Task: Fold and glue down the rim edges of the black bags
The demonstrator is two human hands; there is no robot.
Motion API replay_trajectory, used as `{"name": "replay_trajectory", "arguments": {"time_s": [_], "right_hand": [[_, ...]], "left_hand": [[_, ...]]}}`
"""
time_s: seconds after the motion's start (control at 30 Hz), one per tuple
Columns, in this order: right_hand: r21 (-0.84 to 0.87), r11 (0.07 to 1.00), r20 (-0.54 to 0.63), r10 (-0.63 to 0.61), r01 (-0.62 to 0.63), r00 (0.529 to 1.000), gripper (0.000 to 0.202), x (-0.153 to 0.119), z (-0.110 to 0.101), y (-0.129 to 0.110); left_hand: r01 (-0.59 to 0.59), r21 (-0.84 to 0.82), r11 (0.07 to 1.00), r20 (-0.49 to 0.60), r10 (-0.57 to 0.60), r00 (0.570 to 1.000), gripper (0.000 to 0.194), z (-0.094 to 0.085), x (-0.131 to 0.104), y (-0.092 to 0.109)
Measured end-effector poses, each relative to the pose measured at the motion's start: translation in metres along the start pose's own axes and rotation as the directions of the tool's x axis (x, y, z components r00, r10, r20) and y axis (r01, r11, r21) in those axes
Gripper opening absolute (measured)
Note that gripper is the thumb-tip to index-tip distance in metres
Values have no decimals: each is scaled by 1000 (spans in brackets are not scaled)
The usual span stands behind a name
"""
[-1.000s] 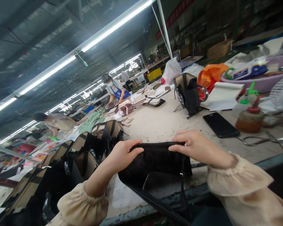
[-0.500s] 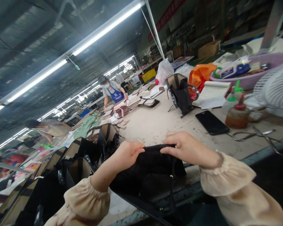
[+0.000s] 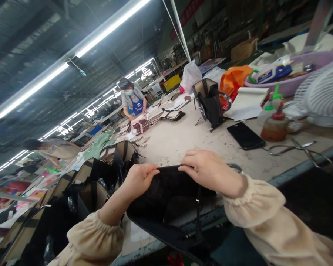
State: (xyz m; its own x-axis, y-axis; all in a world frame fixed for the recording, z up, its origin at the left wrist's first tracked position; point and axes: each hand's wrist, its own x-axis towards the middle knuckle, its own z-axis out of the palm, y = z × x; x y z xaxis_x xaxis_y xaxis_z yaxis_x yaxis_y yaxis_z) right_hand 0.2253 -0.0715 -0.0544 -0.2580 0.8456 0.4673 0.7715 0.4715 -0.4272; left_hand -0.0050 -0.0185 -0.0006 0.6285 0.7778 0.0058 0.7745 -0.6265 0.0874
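On the right, the white fan (image 3: 323, 94) is cut off. The far red banner (image 3: 189, 14) is too blurry to read. The right hand (image 3: 209, 171) hides some of the black bag (image 3: 158, 199).

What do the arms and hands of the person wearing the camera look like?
The left hand and right hand are bare, with no gloves. No watch or bracelet shows. The left sleeve and right sleeve are plain cream, loose and puffy, gathered into soft ruffles near their ends.
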Motion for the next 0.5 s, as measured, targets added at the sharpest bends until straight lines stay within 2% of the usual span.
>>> {"name": "replay_trajectory", "arguments": {"time_s": [0.17, 0.33, 0.4, 0.5], "right_hand": [[-65, 998, -42, -2, -1, 999, 30, 2, 2, -3], [-58, 998, -43, 34, -37, 998, 32, 3, 6, 0], [-28, 996, -47, 78, -80, 996, 34, 2, 7, 2], [93, 992, -69, 97, -91, 993, 42, -2, -2, 4]], "left_hand": [[12, 0, 1000, -1, -12, 1000, 26, -3, 1, 0], [-15, -44, 999, 125, 21, 992, 28, -12, 11, 11], [-7, -40, 999, 112, 11, 994, 28, -11, 19, 16], [74, -92, 993, 62, -68, 996, 33, -6, 25, 14]]}}
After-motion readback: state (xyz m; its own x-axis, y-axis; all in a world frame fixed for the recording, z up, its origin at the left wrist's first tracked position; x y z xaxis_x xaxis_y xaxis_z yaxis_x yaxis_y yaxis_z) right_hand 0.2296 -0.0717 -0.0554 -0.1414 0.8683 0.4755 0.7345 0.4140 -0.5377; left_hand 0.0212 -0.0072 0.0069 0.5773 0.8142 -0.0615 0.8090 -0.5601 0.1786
